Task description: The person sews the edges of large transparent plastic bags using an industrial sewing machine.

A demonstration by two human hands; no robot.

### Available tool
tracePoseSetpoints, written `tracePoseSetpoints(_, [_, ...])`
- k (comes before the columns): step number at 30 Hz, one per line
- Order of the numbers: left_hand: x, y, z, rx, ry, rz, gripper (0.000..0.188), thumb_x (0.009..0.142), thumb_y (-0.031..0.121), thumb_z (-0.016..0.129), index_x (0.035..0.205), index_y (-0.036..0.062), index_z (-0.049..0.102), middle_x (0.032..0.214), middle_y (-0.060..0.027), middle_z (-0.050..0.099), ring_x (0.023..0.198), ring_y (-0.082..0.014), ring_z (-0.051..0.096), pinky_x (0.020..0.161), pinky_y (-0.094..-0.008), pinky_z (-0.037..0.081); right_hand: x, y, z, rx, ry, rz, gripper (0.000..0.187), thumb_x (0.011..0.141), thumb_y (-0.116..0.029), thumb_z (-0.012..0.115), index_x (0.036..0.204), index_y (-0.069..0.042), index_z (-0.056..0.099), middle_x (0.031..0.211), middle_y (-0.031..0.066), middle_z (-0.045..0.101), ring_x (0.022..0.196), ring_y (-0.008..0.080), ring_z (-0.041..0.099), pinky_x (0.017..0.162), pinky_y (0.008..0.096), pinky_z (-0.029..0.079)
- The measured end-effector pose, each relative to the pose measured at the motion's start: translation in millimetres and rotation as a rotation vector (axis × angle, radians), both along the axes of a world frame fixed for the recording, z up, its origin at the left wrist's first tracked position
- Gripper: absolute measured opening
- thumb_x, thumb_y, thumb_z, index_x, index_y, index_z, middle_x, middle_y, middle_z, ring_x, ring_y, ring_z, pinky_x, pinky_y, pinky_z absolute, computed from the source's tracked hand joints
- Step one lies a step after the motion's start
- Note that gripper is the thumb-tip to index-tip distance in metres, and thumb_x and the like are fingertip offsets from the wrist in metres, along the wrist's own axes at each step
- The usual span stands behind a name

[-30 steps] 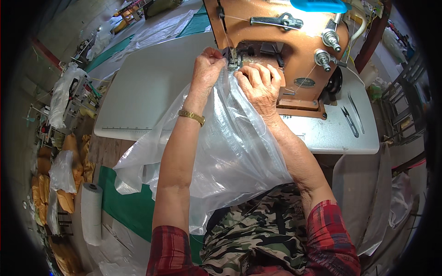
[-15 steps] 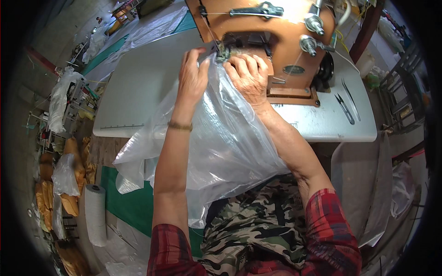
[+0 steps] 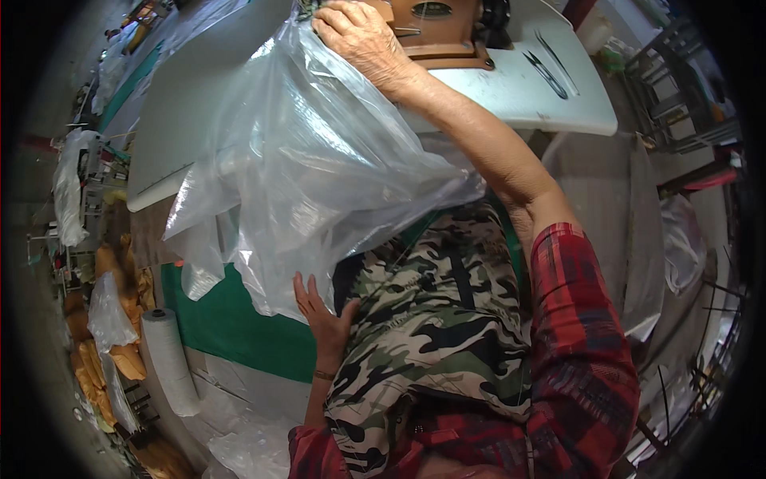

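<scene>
A translucent plastic sheet (image 3: 295,160) hangs in folds from the sewing machine over the front edge of the pale table (image 3: 171,104) and across my lap. At the upper end of the sheet, beside the brown sewing machine (image 3: 451,36), my right hand (image 3: 363,44) has its fingers curled on the gathered plastic. The needle area is cut off by the upper edge of the picture. My left hand (image 3: 323,315) is low by my thigh, its fingers spread, just under the sheet's lower edge. Nothing shows in its grasp.
Black thread snips (image 3: 546,76) and tweezers (image 3: 556,60) lie on the table's right side. Green cloth (image 3: 231,319) is spread at lower left, near a white roll (image 3: 170,359). Orange-brown bundles (image 3: 128,359) stand further left. A dark metal frame (image 3: 678,88) is at the right.
My left hand has left the sheet at the machine and dropped toward my lap. My right hand stays by the machine on the plastic. The view has tilted downward.
</scene>
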State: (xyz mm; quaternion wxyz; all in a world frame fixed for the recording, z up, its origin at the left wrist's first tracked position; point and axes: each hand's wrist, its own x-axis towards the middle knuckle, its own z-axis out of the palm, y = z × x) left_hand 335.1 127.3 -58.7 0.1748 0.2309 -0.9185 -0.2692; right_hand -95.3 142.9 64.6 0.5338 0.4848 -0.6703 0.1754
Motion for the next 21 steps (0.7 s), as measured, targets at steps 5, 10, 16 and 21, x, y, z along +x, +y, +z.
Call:
tracePoseSetpoints(5, [10, -16, -38, -0.048, -0.109, 0.154, 0.082, 0.076, 0.019, 0.078, 0.142, -0.0015, 0.033, 0.147, -0.0259, 0.03, 0.134, -0.0431, 0.032, 0.111, -0.0515, 0.027, 25, 87, -8, -0.063, -0.32, 0.312, 0.028, 0.085, -0.008, 0.063, 0.111, 0.001, 0.061, 0.115, 0.0128, 0.063, 0.105, 0.0309, 0.06, 0.091, 0.0399, 0.049])
tracePoseSetpoints(10, [9, -38, -90, -0.23, -0.094, 0.164, 0.068, 0.076, 0.007, 0.071, 0.137, 0.0014, 0.043, 0.138, -0.018, 0.047, 0.129, -0.0351, 0.043, 0.109, -0.0496, 0.027, 83, 186, -64, 0.024, -0.871, 0.336, 0.034, 0.092, -0.031, 0.063, 0.107, 0.0, 0.065, 0.107, 0.0174, 0.067, 0.097, 0.0323, 0.064, 0.081, 0.0372, 0.051])
tracePoseSetpoints(16, [34, -81, -130, -0.203, 0.07, 0.253, 0.046, 0.067, -0.009, 0.059, 0.112, -0.0012, 0.063, 0.103, -0.0177, 0.066, 0.096, -0.0351, 0.064, 0.089, -0.0428, 0.049, 88, 200, -104, 0.431, -1.034, 0.102, 0.037, 0.091, -0.035, 0.063, 0.113, -0.006, 0.066, 0.117, 0.0133, 0.062, 0.107, 0.0271, 0.056, 0.094, 0.0366, 0.041])
tracePoseSetpoints(21, [31, -131, -55, 0.121, 0.604, 0.654, 0.05, 0.067, -0.016, 0.052, 0.114, -0.0056, 0.064, 0.104, -0.0168, 0.068, 0.089, -0.0276, 0.066, 0.082, -0.0365, 0.054, 111, 172, -124, 0.526, -1.269, 0.417, 0.048, 0.094, -0.051, 0.048, 0.089, -0.008, 0.071, 0.093, 0.0105, 0.067, 0.088, 0.028, 0.06, 0.087, 0.0433, 0.043])
